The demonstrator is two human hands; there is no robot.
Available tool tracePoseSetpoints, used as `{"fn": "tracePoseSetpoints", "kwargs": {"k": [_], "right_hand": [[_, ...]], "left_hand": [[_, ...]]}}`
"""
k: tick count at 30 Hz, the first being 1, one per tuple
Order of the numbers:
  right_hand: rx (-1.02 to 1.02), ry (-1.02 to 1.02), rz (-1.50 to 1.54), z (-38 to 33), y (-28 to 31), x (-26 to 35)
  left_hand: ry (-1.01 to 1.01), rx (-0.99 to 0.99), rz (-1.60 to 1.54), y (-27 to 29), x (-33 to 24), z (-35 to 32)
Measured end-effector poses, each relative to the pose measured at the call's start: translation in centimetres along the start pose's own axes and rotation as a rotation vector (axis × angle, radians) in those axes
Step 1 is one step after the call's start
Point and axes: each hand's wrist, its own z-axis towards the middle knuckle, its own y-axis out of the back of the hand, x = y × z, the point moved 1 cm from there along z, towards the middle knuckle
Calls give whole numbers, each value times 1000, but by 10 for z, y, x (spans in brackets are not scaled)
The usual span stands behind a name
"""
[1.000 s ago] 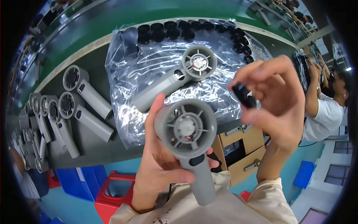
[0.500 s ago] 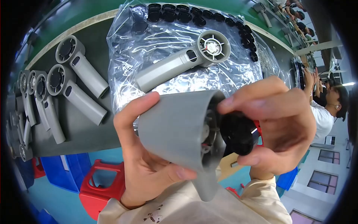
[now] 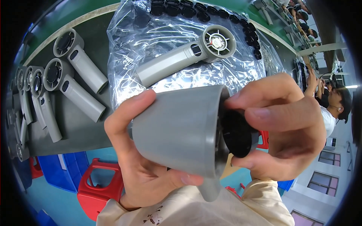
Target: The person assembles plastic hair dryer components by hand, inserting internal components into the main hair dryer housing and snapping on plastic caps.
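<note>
My left hand (image 3: 147,169) is wrapped round the head of a grey handheld fan (image 3: 173,130), its open end facing right and its handle pointing down toward me. With thumb and fingers my right hand (image 3: 286,128) pinches a round black cap (image 3: 238,133) at the mouth of the fan head. The cap is tilted, and the fan's inside is mostly hidden by its rim. Beyond my hands another grey fan (image 3: 171,62) lies on clear plastic film, its spoked end and inner parts showing.
Several black caps (image 3: 188,12) line the far and right edges of the plastic film (image 3: 124,49). Several grey fans (image 3: 81,100) lie on the dark table at left. Below stand a red stool (image 3: 100,192) and a blue bin (image 3: 62,173). Another person (image 3: 333,109) sits at far right.
The fan head in my left hand has shifted slightly left and turned, showing less of its inside. The black cap has tilted and sits close to the opening.
</note>
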Motion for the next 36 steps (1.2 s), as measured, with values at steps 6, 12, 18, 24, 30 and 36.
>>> {"fn": "tracePoseSetpoints", "kwargs": {"k": [6, 12, 18, 24, 30, 36], "right_hand": [[7, -83, -15, 2, 0, 5], [-69, -53, 79, -2, -2, -3], [-66, -76, -1, -1, -4, 0], [30, -68, -150, 1, 4, 7], [52, 48, -320, 20, -5, 6], [-56, -37, -249, 16, -7, 5]], "left_hand": [[11, -38, -25, -2, 0, -2], [13, -36, -42, -4, 2, -1], [-53, -20, -8, -4, 2, -2], [-82, 97, 81, -3, 7, -1], [45, -139, 47, -4, 6, -2], [162, -193, 116, -9, 0, 3]]}}
